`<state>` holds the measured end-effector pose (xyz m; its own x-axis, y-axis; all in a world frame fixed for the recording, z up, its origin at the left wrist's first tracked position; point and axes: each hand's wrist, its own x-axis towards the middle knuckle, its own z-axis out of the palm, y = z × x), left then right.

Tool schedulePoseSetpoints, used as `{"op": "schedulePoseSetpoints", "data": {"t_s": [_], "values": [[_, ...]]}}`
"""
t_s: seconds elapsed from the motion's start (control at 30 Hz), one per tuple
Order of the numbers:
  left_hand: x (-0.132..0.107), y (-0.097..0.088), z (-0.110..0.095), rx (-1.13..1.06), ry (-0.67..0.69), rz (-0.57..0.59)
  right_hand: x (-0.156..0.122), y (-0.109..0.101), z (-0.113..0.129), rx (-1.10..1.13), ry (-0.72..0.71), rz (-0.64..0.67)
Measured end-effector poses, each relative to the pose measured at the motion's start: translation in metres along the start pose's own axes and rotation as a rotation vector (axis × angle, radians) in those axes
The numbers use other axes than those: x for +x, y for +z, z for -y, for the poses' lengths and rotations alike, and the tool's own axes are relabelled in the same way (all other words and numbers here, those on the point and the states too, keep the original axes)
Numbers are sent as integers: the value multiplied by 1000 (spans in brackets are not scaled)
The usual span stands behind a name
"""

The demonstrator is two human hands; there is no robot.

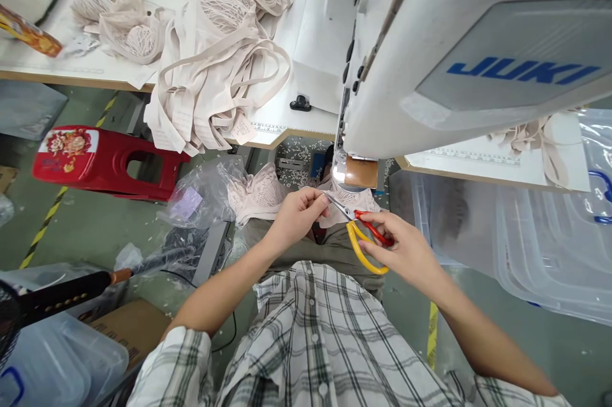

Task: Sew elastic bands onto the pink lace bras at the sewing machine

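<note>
My right hand holds a pair of scissors by the red and yellow handle loops. Its blades point left and reach the fingertips of my left hand. Thumb and forefinger of that left hand are pinched together, and what lies between them is too small to make out. A pale pink lace bra rests across my lap beneath both hands. One cup shows left of my left hand; more lace shows behind the blades, under the sewing machine head.
Many pale bras lie in a heap on the white sewing table, its edge ahead of me. A red stool and clear plastic bag are at left. Clear plastic bins stand at right.
</note>
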<state>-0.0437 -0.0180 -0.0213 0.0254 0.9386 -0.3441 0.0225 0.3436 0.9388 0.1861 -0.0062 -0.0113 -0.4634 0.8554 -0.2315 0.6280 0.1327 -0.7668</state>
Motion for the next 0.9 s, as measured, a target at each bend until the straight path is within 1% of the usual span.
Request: {"op": "schedulePoseSetpoints", "data": {"t_s": [0.13, 0.2, 0.27, 0.33, 0.43, 0.5, 0.53, 0.57, 0.6, 0.63, 0.67, 0.7, 0.73, 0.77, 0.8, 0.83, 0.87, 0.9], "values": [[-1, 0, 2, 18, 11, -25, -7, -2, 0, 41, 49, -8], [0, 1, 3, -47, 0, -51, -13, -5, -2, 45, 75, -41], [1, 3, 4, -149, -30, -72, -18, -12, -8, 25, 108, -82], [3, 4, 4, -251, -64, -81, -17, -27, -16, -37, 143, -108], [6, 7, 1, -348, -86, -51, 3, -62, -30, -269, 171, -204], [7, 8, -3, -352, -97, 4, 21, -84, -36, -466, 136, -298], [7, 8, -5, -339, -109, 43, 30, -91, -37, -553, 91, -346], [7, 8, -8, -320, -129, 84, 36, -94, -35, -621, 35, -389], [6, 7, -11, -293, -157, 129, 41, -91, -31, -667, -38, -430], [6, 6, -14, -260, -192, 182, 43, -84, -26, -686, -134, -462], [7, 5, -18, -223, -233, 243, 42, -72, -20, -683, -236, -475], [7, 5, -22, -180, -272, 317, 40, -57, -14, -658, -369, -455], [8, 4, -27, -126, -300, 401, 38, -41, -9, -618, -516, -363], [9, 4, -30, -61, -316, 492, 35, -26, -5, -582, -632, -263], [9, 4, -33, 9, -319, 574, 34, -14, -3, -541, -715, -177], [8, 4, -34, 83, -300, 618, 33, -5, -3, -503, -752, -113], [7, 4, -33, 168, -251, 596, 34, 0, -6, -468, -741, -91], [5, 5, -29, 259, -171, 501, 35, 0, -10, -434, -685, -103]]}}
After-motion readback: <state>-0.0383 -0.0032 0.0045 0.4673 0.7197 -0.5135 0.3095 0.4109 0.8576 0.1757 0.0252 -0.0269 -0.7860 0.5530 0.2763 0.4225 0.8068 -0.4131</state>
